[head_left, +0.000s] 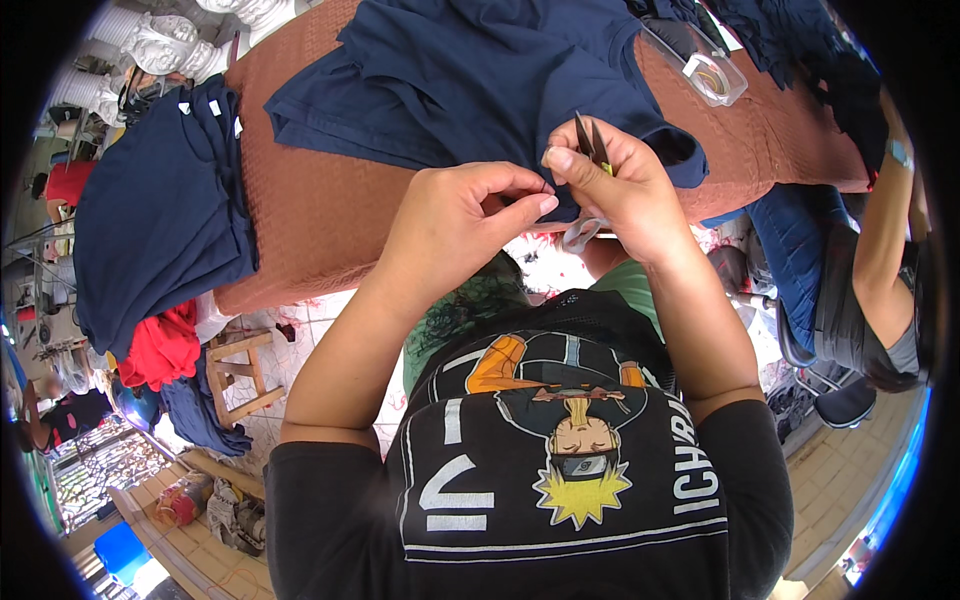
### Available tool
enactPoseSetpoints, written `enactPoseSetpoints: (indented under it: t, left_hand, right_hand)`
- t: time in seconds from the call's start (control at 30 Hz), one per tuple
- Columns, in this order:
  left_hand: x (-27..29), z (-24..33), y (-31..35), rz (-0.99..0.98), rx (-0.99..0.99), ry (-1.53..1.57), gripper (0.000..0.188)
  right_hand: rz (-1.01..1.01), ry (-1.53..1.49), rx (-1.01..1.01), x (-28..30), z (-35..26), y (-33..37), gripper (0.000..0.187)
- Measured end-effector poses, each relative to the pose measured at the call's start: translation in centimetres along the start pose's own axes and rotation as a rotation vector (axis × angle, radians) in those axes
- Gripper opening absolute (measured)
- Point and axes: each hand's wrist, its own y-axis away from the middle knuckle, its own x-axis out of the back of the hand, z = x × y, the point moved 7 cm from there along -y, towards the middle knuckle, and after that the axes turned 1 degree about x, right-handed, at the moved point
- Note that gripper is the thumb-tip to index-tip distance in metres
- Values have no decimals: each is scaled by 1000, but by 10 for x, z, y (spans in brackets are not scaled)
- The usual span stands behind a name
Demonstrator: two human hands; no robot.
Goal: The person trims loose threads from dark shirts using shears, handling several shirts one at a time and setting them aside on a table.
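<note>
A pair of small thread snips (592,145) with dark pointed blades is held in my right hand (630,190), the blades sticking up between thumb and fingers. My left hand (470,215) is closed in a pinch, thumb against forefinger, beside the near edge of a navy garment (470,90). What that pinch holds is too small to make out. The garment lies spread and creased across the table, its near edge reaching down between my hands. Below my right hand hangs a greyish see-through loop (582,236); whether it belongs to the snips I cannot tell.
The table has a brown cloth (310,215). Stacked navy garments (165,200) hang over its left end, above a red cloth (162,345) and a wooden stool (240,375). A clear plastic tray (725,88) sits at the far right. Another person (870,260) is at the right.
</note>
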Motion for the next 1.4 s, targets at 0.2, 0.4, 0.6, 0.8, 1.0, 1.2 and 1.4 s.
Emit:
enactPoseSetpoints:
  t: [0.2, 0.4, 0.6, 0.8, 1.0, 1.2, 1.4]
  left_hand:
    - [-1, -2, 1, -48, 57, -22, 14]
    - [6, -4, 2, -25, 22, 70, 15]
    - [7, -2, 2, 9, -9, 42, 16]
    - [7, 1, 3, 31, -39, 2, 16]
    - [7, 7, 3, 22, -41, -43, 12]
    - [4, 12, 4, 21, -131, -174, 12]
    - [9, 10, 2, 85, -124, -90, 13]
  right_hand:
    - [-7, 185, 96, -4, -3, -2, 20]
    - [-113, 344, 28, 10, -11, 12, 20]
    - [-205, 464, 262, 0, -21, 17, 14]
    - [-188, 663, 337, -6, -27, 17, 15]
    - [-177, 775, 409, -10, -32, 17, 15]
    - [-162, 745, 345, -12, -27, 17, 15]
    - [-152, 689, 348, -5, -28, 18, 14]
